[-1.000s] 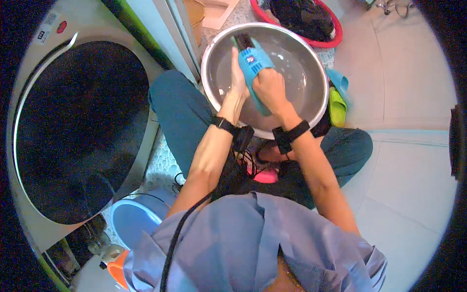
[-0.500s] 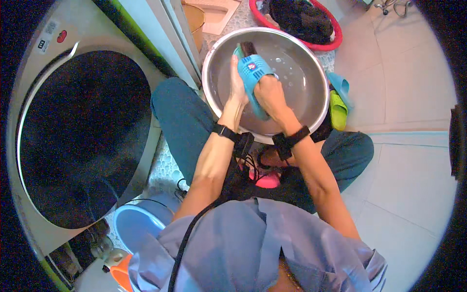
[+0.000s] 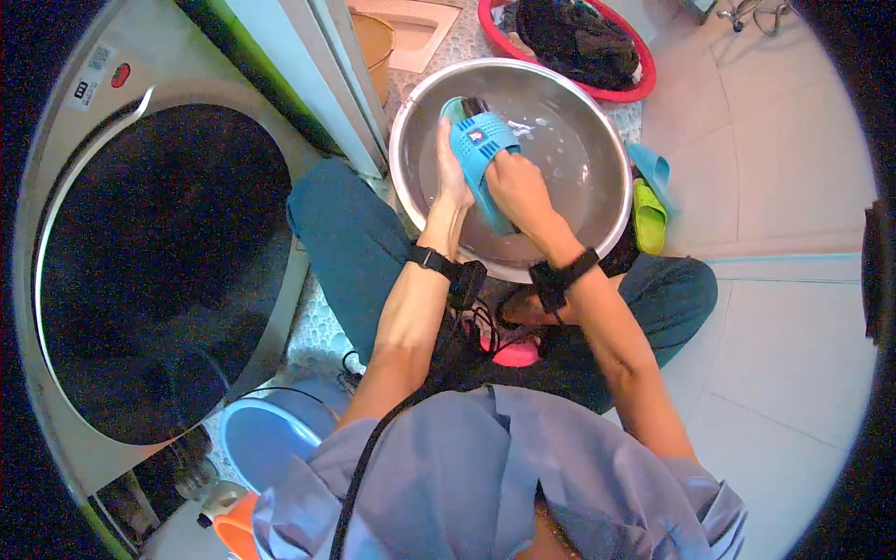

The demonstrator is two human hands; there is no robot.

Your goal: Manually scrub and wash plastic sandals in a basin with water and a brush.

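A light blue slipper (image 3: pixel 478 137) is held tilted over a wide metal basin (image 3: pixel 620 191) of cloudy, greyish water. My left hand (image 3: pixel 452 173) grips its left side, with the thumb along the edge near the toe. My right hand (image 3: pixel 519 191) is closed, with its fingers reaching in under the strap from the heel side. Past the strap, at the toe opening, the end of a dark brown brush (image 3: pixel 476 105) pokes out. The strap and the slipper hide the right fingertips and most of the brush.
A red basket (image 3: pixel 644 87) of dark clothes stands beyond the basin. Green (image 3: pixel 649 219) and blue slippers (image 3: pixel 651 166) lie to its right. At left are a front-loading washing machine (image 3: pixel 70 448) and a blue bucket (image 3: pixel 245 411). A yellowish bucket (image 3: pixel 376 51) stands behind.
The slipper has shifted slightly, its toe coming a little nearer to me and leftward. Less of the brush shows beyond the strap. Both hands keep their hold.
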